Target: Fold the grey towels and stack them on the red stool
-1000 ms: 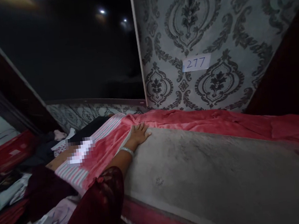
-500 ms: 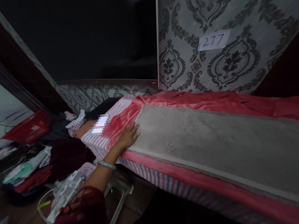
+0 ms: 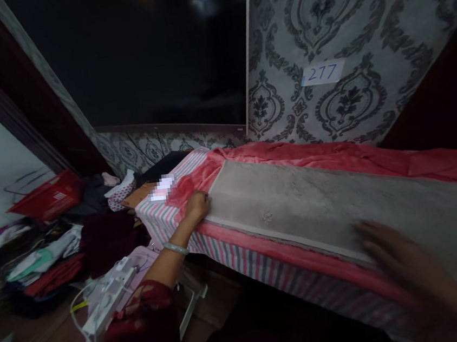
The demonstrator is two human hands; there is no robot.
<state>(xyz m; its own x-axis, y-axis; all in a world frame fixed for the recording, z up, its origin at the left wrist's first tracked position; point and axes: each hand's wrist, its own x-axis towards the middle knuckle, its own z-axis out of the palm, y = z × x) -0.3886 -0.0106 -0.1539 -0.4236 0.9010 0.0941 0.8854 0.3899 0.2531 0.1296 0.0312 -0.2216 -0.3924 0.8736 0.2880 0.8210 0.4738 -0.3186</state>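
A grey fleece blanket lies spread along a bed, over a pink blanket and a striped sheet. My left hand is at the near left corner of the grey blanket, its fingers curled over the corner edge. My right hand comes in blurred at the lower right, fingers stretched out flat over the grey blanket's front edge.
A patterned wall with a paper label reading 277 stands behind the bed. A dark screen fills the upper left. A red basket and piled clothes lie on the floor at left, with a white power strip near my left arm.
My left hand went from lying flat on the grey blanket to curling over its corner. My right hand has come into view at the lower right. The view has pulled back from the bed.
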